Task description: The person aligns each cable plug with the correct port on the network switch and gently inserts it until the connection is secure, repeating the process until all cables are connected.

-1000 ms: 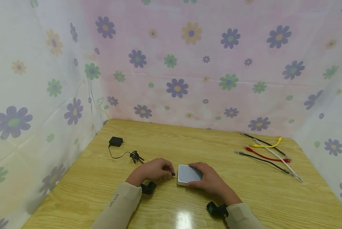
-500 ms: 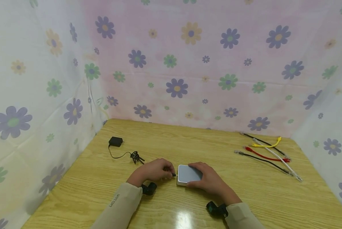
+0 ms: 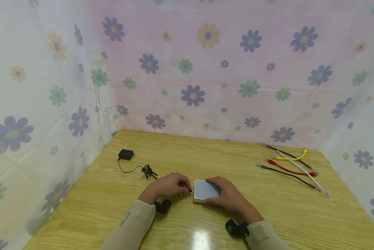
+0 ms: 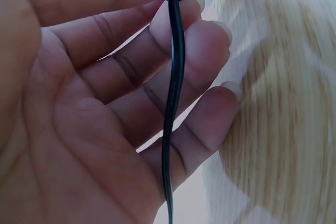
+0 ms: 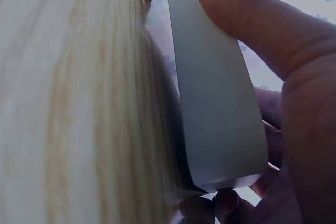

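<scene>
In the head view my left hand (image 3: 171, 185) pinches a black power plug (image 3: 190, 190), its metal tip pointing right, right at the left side of a small flat box (image 3: 206, 189) with a grey top and white sides. The plug's black cord (image 4: 176, 66) runs down across the palm in the left wrist view, the other fingers curved loosely behind it. My right hand (image 3: 229, 197) grips the box from its right, thumb on the near side and fingers around the far side. The right wrist view shows the box's plain side wall (image 5: 215, 87) close over the wooden table.
A black power adapter (image 3: 125, 154) lies at the back left, its cord leading to a tied bundle (image 3: 147, 171). At the right lie several network cables: a yellow one (image 3: 294, 158), a red one (image 3: 287, 170), a white one (image 3: 306, 174) and black ones. Flowered cloth (image 3: 162, 104) surrounds the table.
My left hand and the plug have edged very slightly toward the box. My right hand keeps the same grip, and the box stays in place.
</scene>
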Demonstrator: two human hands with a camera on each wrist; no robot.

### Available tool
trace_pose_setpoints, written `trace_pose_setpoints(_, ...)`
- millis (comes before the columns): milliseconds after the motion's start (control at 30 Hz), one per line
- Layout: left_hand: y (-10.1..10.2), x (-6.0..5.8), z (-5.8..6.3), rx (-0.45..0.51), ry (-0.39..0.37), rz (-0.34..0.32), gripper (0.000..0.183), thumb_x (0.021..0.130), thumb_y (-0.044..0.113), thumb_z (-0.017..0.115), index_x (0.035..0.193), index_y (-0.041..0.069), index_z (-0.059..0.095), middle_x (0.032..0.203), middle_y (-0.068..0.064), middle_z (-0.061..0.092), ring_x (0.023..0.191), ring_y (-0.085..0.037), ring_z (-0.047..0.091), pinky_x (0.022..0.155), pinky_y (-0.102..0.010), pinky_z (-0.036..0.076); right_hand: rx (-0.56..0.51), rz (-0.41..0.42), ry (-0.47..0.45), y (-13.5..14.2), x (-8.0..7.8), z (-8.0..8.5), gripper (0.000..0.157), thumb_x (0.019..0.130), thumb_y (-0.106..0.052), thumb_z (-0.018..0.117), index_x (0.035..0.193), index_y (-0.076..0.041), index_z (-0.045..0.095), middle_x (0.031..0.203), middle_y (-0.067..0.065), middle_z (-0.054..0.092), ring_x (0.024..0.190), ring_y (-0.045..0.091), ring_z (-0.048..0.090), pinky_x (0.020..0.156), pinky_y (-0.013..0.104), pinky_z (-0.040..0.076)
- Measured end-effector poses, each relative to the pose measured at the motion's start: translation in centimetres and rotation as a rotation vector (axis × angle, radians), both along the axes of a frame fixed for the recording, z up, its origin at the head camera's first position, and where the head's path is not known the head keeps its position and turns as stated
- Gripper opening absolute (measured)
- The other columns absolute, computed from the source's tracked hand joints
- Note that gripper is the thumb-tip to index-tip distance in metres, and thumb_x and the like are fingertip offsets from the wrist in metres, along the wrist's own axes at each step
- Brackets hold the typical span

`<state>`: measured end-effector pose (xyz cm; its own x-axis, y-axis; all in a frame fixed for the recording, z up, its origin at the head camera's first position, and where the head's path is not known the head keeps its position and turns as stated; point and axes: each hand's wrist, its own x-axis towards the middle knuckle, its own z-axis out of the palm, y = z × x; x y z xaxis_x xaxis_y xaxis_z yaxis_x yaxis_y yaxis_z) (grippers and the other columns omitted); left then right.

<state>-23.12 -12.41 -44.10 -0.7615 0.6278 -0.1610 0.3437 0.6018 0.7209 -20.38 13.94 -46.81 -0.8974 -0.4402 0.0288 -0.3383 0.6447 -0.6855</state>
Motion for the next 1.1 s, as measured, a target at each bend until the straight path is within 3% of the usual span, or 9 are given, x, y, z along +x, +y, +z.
trace_pose_setpoints(667,0.29,0.16,0.04,0.002,0.008,0.010,0.008,0.094,0.019,0.064,0.091,0.018,0.071,0.085,0.006,0.064,0.069,-0.011,0.056,0.062,-0.030,0.047,0.002,0.015,0.004,0.05,0.01,0.04,0.076,0.074,-0.059,0.076,0.137,-0.023,0.055,0.135,0.000,0.055,0.109,0.017,0.054,0.085,0.039,0.046)
trace_pose_setpoints(1100,0.78,0.23,-0.62,-0.054,0.099,0.014,0.011,0.093,0.017,0.064,0.087,0.022,0.071,0.085,0.011,0.064,0.073,-0.006,0.055,0.070,-0.027,0.046,0.022,0.007,0.048,-0.25,0.17,-0.16,0.075,0.074,-0.056,0.078,0.136,-0.020,0.056,0.134,0.001,0.056,0.110,0.018,0.053,0.084,0.038,0.046)
